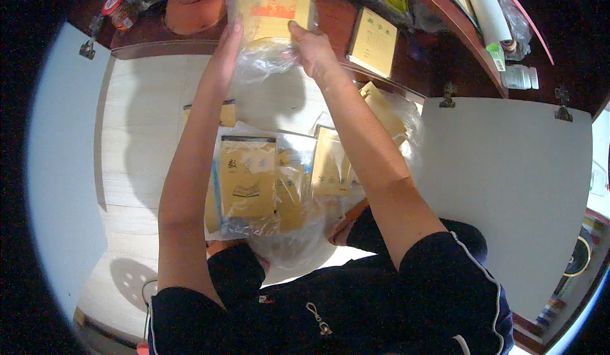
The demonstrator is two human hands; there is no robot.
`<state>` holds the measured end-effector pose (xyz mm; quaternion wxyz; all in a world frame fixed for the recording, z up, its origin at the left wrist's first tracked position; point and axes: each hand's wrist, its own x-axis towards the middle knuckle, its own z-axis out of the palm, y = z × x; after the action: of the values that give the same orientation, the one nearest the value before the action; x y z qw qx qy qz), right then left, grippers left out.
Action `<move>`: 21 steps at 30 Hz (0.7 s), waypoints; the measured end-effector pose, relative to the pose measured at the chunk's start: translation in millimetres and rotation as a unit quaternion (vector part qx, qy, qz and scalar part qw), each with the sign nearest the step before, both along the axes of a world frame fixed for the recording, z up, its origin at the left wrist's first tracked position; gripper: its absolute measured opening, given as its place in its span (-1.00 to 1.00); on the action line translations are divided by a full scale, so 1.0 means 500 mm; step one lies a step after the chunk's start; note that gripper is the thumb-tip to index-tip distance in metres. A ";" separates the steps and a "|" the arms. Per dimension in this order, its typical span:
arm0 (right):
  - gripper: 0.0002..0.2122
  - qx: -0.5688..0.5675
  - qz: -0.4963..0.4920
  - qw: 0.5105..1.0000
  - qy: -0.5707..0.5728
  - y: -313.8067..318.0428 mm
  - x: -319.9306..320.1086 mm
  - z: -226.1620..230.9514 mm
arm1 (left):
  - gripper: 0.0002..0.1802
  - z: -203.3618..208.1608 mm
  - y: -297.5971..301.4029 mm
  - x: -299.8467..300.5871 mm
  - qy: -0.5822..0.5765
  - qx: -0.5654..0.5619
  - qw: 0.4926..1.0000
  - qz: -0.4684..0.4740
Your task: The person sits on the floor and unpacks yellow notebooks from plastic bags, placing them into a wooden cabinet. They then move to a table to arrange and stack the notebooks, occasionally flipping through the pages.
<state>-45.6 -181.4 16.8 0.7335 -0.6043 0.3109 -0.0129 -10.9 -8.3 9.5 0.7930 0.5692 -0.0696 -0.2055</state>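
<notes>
Jointly, left grip (230, 45) and right grip (311, 45) held a bundle (273, 18) at the shelf (335, 21); bagged notebooks (249, 174) lay on pale floor (127, 218) between white panels (508, 183).

Red-lidded jar (119, 13), pale bottle (519, 77), white cabinet door (508, 177)

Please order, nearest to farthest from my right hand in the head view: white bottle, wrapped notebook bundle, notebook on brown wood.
1. Wrapped notebook bundle: touching your right hand.
2. Notebook: to the hand's right.
3. White bottle: farther right.
</notes>
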 end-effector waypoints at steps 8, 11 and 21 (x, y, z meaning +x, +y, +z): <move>-0.72 -0.388 -0.212 0.896 0.039 -0.281 -0.189 -0.087 | -0.61 -0.154 0.066 -0.058 0.111 0.001 0.973 0.204; -0.56 -0.375 -0.269 0.882 0.092 -0.372 -0.218 -0.093 | -0.71 -0.260 0.072 -0.143 0.228 0.021 0.960 0.158; -0.06 -0.513 0.011 0.800 0.310 -0.301 -0.157 -0.072 | -0.75 -0.146 -0.226 -0.236 -0.020 0.066 0.995 -0.065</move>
<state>-124.2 -332.1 -19.3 0.1803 -0.8675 0.4630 0.0257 -129.2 -121.1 -63.5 0.7369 0.6189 -0.1089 -0.2491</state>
